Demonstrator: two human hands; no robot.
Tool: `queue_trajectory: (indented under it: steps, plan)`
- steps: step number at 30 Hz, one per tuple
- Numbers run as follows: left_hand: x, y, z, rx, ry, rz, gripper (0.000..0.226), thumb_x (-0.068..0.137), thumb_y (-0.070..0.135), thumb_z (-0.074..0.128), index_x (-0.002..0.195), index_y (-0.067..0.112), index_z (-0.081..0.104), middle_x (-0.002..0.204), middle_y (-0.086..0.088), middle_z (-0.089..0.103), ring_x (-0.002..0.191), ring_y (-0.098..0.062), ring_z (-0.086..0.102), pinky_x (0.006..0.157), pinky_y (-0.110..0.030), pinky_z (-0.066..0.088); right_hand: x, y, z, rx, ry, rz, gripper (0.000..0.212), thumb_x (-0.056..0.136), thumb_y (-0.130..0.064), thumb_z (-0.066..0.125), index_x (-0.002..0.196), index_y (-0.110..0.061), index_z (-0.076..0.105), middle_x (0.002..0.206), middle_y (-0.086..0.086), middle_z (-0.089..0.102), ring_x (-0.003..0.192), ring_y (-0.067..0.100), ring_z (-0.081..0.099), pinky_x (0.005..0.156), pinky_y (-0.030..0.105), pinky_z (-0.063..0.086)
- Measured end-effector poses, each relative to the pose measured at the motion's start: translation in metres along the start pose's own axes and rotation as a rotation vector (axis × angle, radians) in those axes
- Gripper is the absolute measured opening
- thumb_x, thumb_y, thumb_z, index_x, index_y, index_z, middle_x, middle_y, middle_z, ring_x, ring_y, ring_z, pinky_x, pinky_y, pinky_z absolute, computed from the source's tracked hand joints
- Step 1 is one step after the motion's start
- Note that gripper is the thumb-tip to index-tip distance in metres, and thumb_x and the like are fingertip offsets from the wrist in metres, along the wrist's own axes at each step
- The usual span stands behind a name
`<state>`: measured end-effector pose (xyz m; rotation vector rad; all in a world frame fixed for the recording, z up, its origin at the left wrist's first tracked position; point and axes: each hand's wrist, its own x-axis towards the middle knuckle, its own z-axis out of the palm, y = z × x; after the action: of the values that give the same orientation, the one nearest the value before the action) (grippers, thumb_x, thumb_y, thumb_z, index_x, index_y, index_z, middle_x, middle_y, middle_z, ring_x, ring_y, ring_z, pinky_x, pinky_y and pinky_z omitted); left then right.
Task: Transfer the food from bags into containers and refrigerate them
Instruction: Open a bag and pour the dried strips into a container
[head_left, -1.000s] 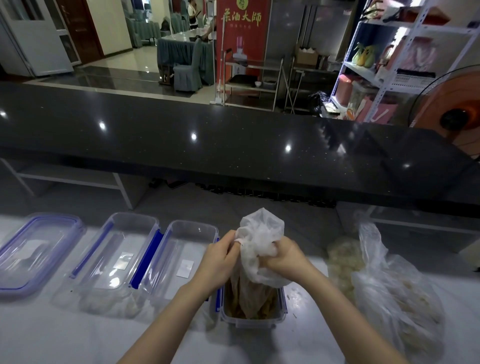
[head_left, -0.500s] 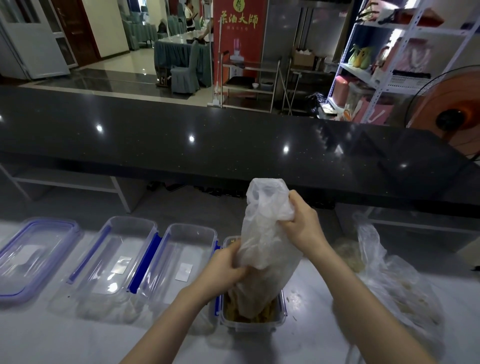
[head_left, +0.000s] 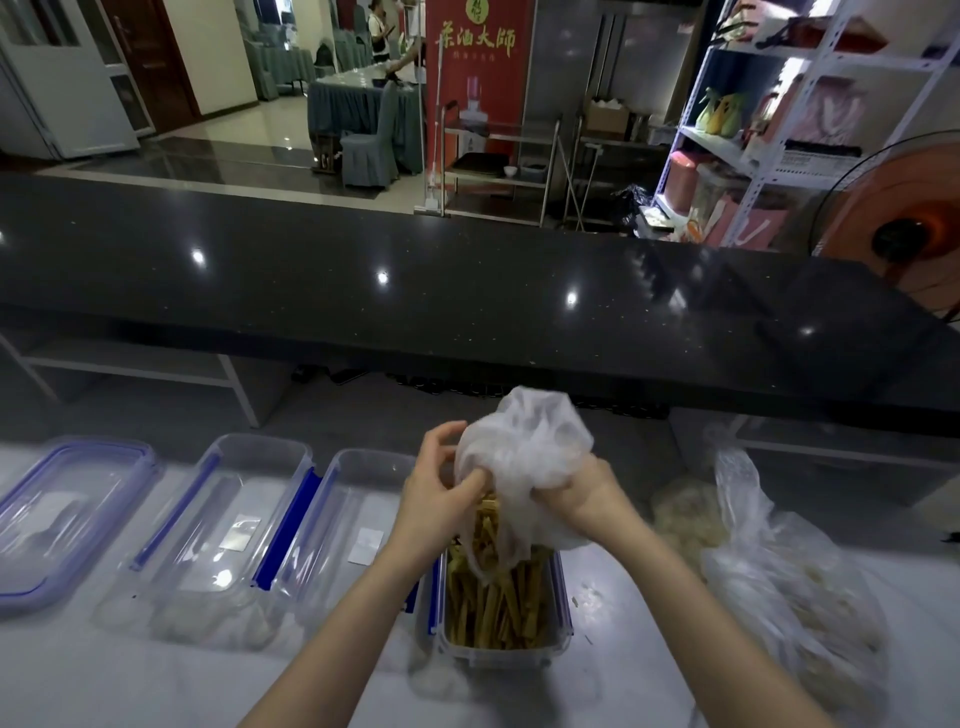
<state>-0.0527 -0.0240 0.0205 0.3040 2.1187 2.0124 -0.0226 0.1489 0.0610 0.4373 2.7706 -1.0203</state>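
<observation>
A crumpled clear plastic bag hangs upside down over a clear container with blue clips. Yellow-brown food strips fill that container and some still stick out of the bag's mouth. My right hand grips the bunched bag from the right. My left hand pinches the bag's lower left edge, upper fingers spread. A second clear bag with pale food lies to the right on the white counter.
Left of the filled container lie two clear containers and a blue-rimmed lid. A black raised counter runs across behind. Shelving and an orange fan stand at the back right.
The bag was raised and tipped, then pulled down and bunched up. The food strips have dropped into the container and now show plainly. My right hand has come lower.
</observation>
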Motion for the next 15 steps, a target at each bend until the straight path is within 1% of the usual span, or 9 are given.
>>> queue_trajectory:
  steps: [1,2,5,6,7,9,11,13,15]
  plan:
    - [0.001,0.001,-0.003,0.005,-0.005,0.009,0.068,0.075,0.035,0.077,0.132,0.044,0.041,0.125,0.011,0.056,0.109,-0.011,0.062,0.087,-0.041,0.057,0.001,0.005,-0.005,0.127,0.072,-0.023,0.019,0.092,-0.032,0.057,0.076,-0.027,0.049,0.082,-0.006,0.057,0.069,0.005,0.053,0.062,0.022,0.047]
    - [0.002,0.002,-0.006,0.036,-0.034,0.026,0.078,0.07,0.04,0.08,0.135,0.049,0.037,0.13,0.013,0.052,0.114,-0.01,0.059,0.09,-0.04,0.056,-0.001,0.006,-0.012,0.252,0.131,-0.036,0.015,0.091,-0.03,0.059,0.078,-0.028,0.052,0.082,-0.005,0.059,0.072,0.007,0.057,0.061,0.022,0.048]
    - [0.0,0.006,-0.001,0.174,-0.231,0.085,0.096,0.065,0.037,0.086,0.139,0.056,0.027,0.14,0.021,0.043,0.124,-0.005,0.05,0.095,-0.032,0.051,0.002,0.007,-0.019,0.496,0.204,-0.006,0.007,0.087,-0.027,0.064,0.084,-0.029,0.058,0.092,0.001,0.065,0.086,0.02,0.064,0.075,0.039,0.058]
    - [-0.002,0.009,0.004,0.194,-0.277,0.09,0.099,0.066,0.033,0.087,0.139,0.057,0.024,0.138,0.023,0.044,0.122,-0.002,0.052,0.092,-0.027,0.052,0.003,0.005,-0.018,0.516,0.194,-0.007,0.007,0.087,-0.029,0.065,0.086,-0.03,0.058,0.093,0.001,0.065,0.087,0.02,0.064,0.078,0.041,0.057]
    - [-0.003,0.01,0.009,0.186,-0.299,0.091,0.1,0.067,0.027,0.087,0.139,0.055,0.023,0.134,0.025,0.047,0.118,0.0,0.055,0.087,-0.022,0.053,0.003,0.001,-0.016,0.527,0.168,-0.009,0.009,0.087,-0.03,0.065,0.088,-0.029,0.056,0.094,-0.001,0.063,0.087,0.018,0.062,0.079,0.04,0.056]
    - [-0.002,0.01,0.016,0.101,-0.296,0.107,0.1,0.07,0.014,0.085,0.144,0.044,0.023,0.13,0.022,0.052,0.116,0.001,0.057,0.085,-0.02,0.054,0.003,-0.005,-0.009,0.41,0.066,0.032,0.019,0.089,-0.034,0.063,0.102,-0.024,0.051,0.103,0.002,0.059,0.092,0.018,0.057,0.083,0.034,0.049]
    - [-0.001,0.009,0.019,0.053,-0.255,0.113,0.096,0.071,0.011,0.083,0.145,0.036,0.027,0.131,0.018,0.054,0.119,0.0,0.056,0.089,-0.023,0.055,0.003,-0.004,-0.002,0.244,-0.02,0.059,0.04,0.091,-0.034,0.061,0.124,-0.016,0.048,0.12,0.01,0.056,0.108,0.027,0.055,0.09,0.033,0.044]
    - [0.001,0.009,0.017,0.086,-0.215,0.105,0.078,0.076,0.013,0.08,0.139,0.034,0.039,0.125,0.017,0.059,0.115,-0.001,0.058,0.086,-0.02,0.055,0.002,0.0,-0.001,0.317,-0.058,0.068,0.04,0.091,-0.027,0.062,0.126,-0.009,0.055,0.12,0.011,0.061,0.114,0.03,0.058,0.093,0.034,0.046]
    - [0.003,0.006,0.015,0.153,-0.144,0.093,0.048,0.084,0.011,0.07,0.121,0.037,0.054,0.111,0.014,0.066,0.106,-0.006,0.063,0.076,-0.015,0.055,0.002,0.008,-0.003,0.353,-0.074,0.039,0.039,0.09,-0.027,0.063,0.125,-0.012,0.057,0.116,0.006,0.064,0.109,0.026,0.061,0.09,0.034,0.05]
